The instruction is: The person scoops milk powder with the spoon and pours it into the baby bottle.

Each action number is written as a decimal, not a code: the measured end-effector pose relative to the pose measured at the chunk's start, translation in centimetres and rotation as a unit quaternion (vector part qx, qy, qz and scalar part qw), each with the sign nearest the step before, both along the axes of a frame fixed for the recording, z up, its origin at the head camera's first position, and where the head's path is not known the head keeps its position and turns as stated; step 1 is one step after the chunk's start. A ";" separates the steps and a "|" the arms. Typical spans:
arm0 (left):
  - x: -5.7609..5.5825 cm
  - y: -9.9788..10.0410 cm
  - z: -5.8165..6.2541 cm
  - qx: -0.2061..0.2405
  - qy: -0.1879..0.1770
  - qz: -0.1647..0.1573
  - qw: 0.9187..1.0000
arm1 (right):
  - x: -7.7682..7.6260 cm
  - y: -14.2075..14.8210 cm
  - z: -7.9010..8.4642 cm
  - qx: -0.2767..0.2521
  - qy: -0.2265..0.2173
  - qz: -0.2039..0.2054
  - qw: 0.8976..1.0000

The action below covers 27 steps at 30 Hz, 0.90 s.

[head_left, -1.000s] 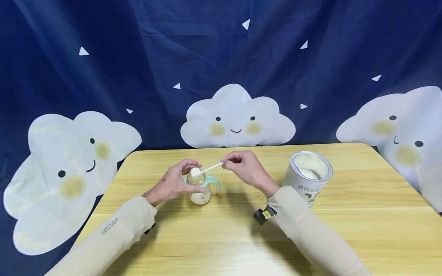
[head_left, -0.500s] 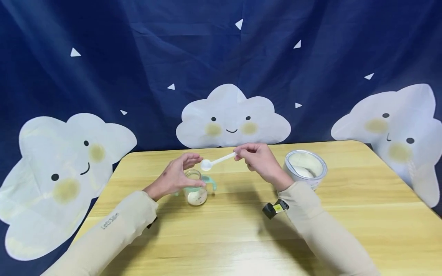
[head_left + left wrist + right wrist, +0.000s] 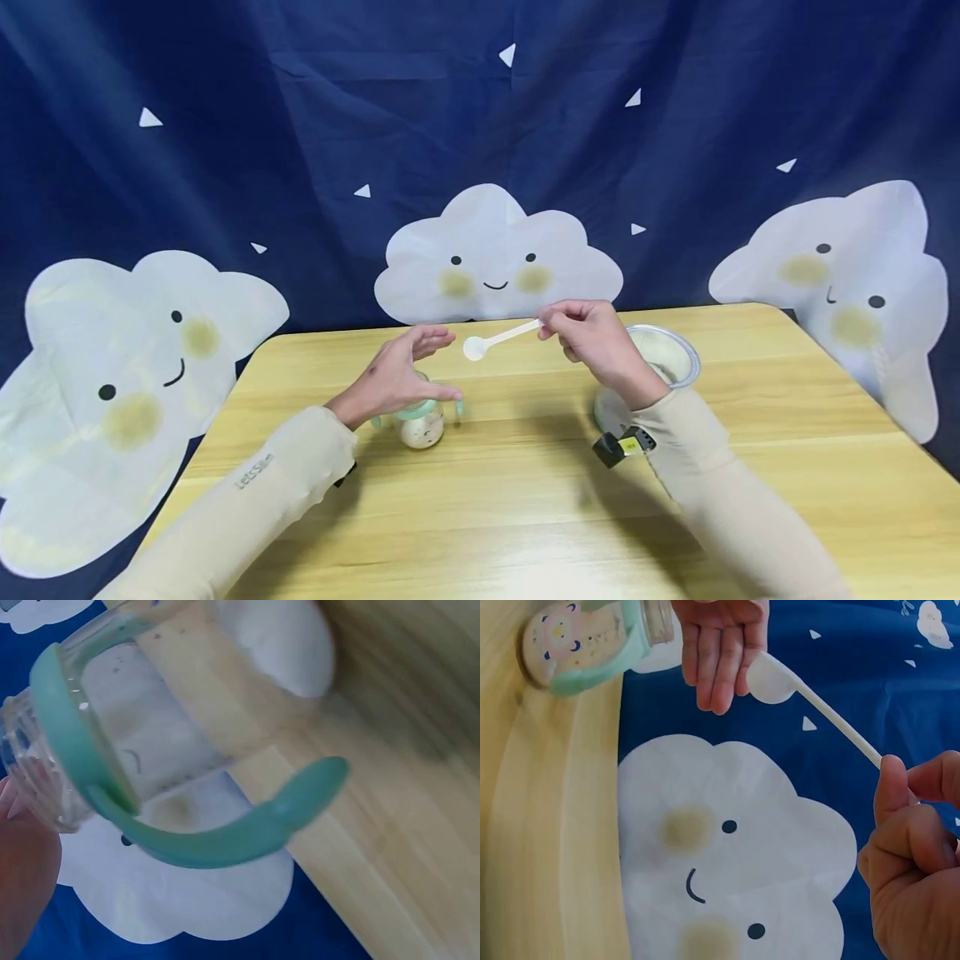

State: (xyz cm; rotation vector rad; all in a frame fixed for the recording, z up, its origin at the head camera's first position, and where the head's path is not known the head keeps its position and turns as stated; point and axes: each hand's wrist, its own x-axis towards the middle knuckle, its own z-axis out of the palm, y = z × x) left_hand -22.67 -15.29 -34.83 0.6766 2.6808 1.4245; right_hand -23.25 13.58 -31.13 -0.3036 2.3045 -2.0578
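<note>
A clear baby bottle (image 3: 422,432) with a mint-green collar and handles stands upright at the left middle of the table, uncapped. White powder (image 3: 289,645) lies at its bottom in the left wrist view. My left hand (image 3: 396,377) hovers around the bottle's neck, fingers and thumb spread apart, hiding most of the mouth in the head view. Between thumb and fingers, my right hand (image 3: 592,340) pinches the handle end of a white measuring scoop (image 3: 771,681). The scoop is in the air, right of the bottle, its bowl near the left fingertips.
A large open milk powder can (image 3: 688,354) stands on the right, partly hidden behind the right hand and forearm. A wooden table (image 3: 510,500) carries everything. Behind its far edge hangs a dark blue curtain (image 3: 420,108) printed with smiling clouds.
The right hand has drawn the scoop from over the bottle's mouth to the right and up. The scoop's white heap no longer shows. The left hand's fingers have spread and lifted slightly.
</note>
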 end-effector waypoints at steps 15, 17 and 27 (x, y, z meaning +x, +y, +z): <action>-0.3 2.7 1.1 0.005 -0.006 -0.015 1.000 | 0.5 3.1 1.4 0.001 0.011 -0.010 1.000; -0.4 3.0 1.1 0.009 -0.008 -0.019 1.000 | 0.6 3.5 1.6 -0.005 0.011 -0.009 1.000; -0.6 5.0 1.5 0.006 -0.002 -0.030 1.000 | 0.8 5.6 1.9 0.015 0.018 -0.014 1.000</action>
